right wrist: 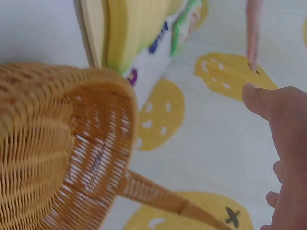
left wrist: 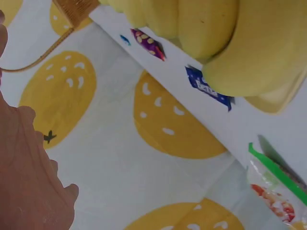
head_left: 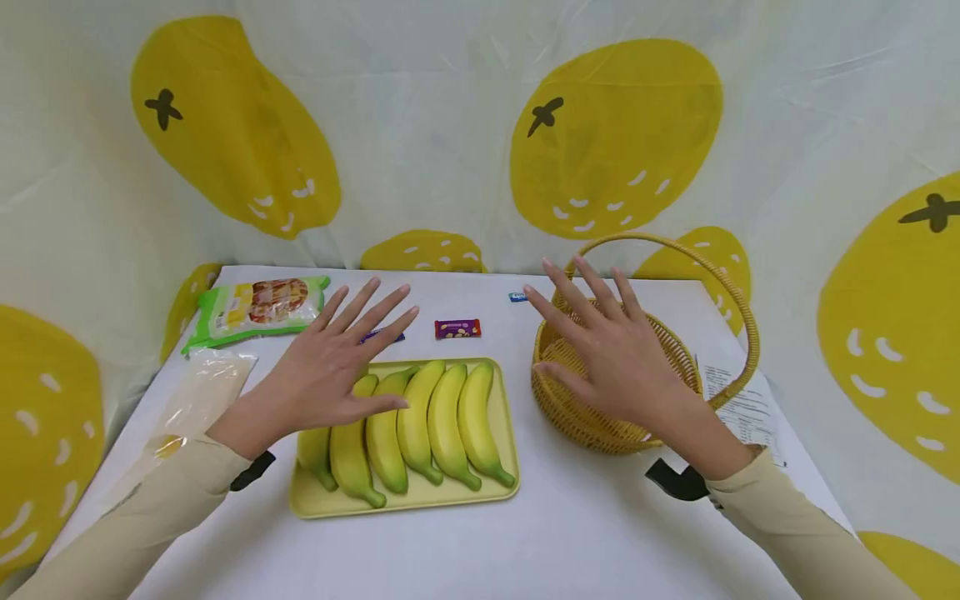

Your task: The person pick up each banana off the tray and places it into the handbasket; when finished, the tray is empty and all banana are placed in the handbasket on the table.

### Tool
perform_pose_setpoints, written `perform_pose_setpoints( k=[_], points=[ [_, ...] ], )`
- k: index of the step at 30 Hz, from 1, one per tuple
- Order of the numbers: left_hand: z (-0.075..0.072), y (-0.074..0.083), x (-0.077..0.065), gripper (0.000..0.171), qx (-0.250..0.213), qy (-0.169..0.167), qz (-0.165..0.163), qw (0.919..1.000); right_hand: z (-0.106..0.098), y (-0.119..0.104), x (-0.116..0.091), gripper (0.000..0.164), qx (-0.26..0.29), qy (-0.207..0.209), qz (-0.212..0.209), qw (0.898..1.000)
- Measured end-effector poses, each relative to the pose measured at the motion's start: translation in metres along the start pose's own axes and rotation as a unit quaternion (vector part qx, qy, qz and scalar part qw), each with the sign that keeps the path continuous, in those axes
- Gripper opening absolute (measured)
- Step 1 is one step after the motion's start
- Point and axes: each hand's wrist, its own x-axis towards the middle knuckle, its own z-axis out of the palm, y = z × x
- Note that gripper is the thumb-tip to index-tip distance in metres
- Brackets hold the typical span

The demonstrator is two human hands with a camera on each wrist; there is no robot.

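No txt legible: white ltrs on blue wrapper (left wrist: 207, 88) unclear; print on paper sheet (head_left: 750, 408), purple wrapper (head_left: 457, 328) was too sm.

Only a narrow gap ran between the tray (head_left: 504, 425) and the basket (head_left: 561, 419), whose tall handle (head_left: 751, 333) stood in the way on its right; toward the front, the table (head_left: 555, 546) left room to pass.

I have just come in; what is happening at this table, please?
A person's left hand and right hand are raised above the table, fingers spread, holding nothing. In the head view, the left hand partly covers the bananas on the yellow tray, and the right partly covers the wicker basket. The bananas lie side by side.
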Motion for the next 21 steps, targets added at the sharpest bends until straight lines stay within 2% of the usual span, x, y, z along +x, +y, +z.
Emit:
perform_pose_setpoints(
  k=[12, 21],
  points=[
    [0.003, -0.016, -0.046, 0.099, -0.028, -0.040, -0.091, 0.9947, -0.053, 0.019, -0.025, 0.075, -0.003, 0.115, 0.032, 0.993],
    [0.011, -0.023, -0.078, 0.100, -0.052, -0.037, -0.131, 0.9893, -0.075, 0.032, -0.045, 0.073, -0.006, 0.194, 0.063, 0.979]
  ],
)
